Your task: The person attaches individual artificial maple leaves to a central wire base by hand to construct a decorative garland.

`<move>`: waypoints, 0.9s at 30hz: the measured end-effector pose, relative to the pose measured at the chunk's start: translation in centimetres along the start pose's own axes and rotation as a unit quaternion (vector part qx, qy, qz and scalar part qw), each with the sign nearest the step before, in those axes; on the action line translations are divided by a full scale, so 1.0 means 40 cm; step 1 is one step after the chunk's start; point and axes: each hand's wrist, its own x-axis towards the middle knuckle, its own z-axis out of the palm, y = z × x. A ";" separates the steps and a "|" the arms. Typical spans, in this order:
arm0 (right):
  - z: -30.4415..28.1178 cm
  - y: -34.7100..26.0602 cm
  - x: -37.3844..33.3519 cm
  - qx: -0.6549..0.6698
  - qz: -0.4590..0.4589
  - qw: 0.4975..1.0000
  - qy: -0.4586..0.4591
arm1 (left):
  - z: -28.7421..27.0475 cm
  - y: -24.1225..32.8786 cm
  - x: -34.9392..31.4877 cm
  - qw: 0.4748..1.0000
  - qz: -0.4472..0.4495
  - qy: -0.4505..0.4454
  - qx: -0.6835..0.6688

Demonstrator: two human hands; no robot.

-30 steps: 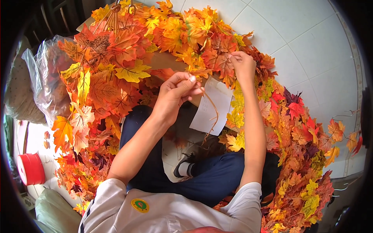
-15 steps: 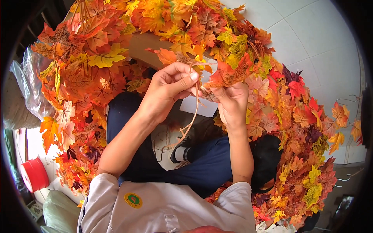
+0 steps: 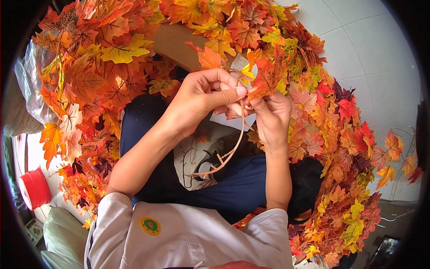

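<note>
Above my lap, both hands meet at a thin tan stem (image 3: 235, 152) that curves down toward my crossed legs and ends in small bare twigs. My left hand (image 3: 210, 96) pinches the stem between thumb and forefinger. Close beside it, my right hand (image 3: 272, 114) has its thumb and fingers closed on the base of an orange-red artificial maple leaf (image 3: 268, 76) with dark speckles. Another orange leaf (image 3: 209, 58) and a small yellow one (image 3: 247, 71) stick out just beyond my fingers. The exact joint between leaf and stem is hidden by my fingertips.
Heaps of artificial autumn leaves (image 3: 96, 85) surround me on the left, far side and right (image 3: 331, 179). A brown cardboard piece (image 3: 179, 45) lies ahead. At left are a red spool-like container (image 3: 35, 189), clear plastic (image 3: 38, 80) and a pale green sack (image 3: 65, 237). Pale floor tiles (image 3: 376, 54) show at right.
Both hands have shifted slightly to the right and closer together. The speckled leaf now stands more upright, and the dangling stem has swung with them.
</note>
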 end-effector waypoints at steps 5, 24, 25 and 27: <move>-0.004 0.011 -0.001 -0.005 -0.011 1.000 0.012 | -0.004 0.001 -0.001 1.000 -0.001 -0.007 0.013; -0.004 0.006 0.000 -0.016 0.014 1.000 -0.008 | -0.012 0.005 -0.007 1.000 -0.003 0.010 0.011; 0.002 0.003 0.002 -0.035 0.000 0.999 0.006 | -0.013 0.004 -0.007 1.000 0.001 0.012 0.020; 0.017 -0.002 0.001 -0.061 -0.011 0.998 0.017 | -0.013 0.003 -0.006 1.000 -0.002 0.019 0.019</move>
